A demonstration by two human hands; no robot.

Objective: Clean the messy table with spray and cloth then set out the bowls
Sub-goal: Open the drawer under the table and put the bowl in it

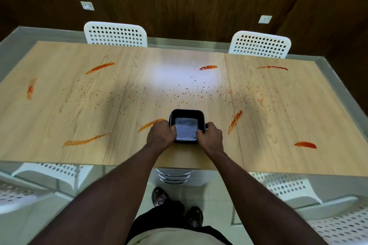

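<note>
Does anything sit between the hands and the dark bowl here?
Nothing visible: the left hand and right hand already grip the bowl by its sides; only orange smears lie nearby.

— What sits on the surface [69,109]?
— A dark square bowl [186,127], at the near middle. The left hand [161,133] grips its left rim and the right hand [210,135] its right rim, thumbs inside.
— And the mess?
— Orange smears [100,67] lie left, right and far, with small orange crumbs [179,95] scattered beyond the bowl.
— Anything round it?
— Two white chairs [115,34] with holed backs stand at the far side, and more at the near side.
</note>
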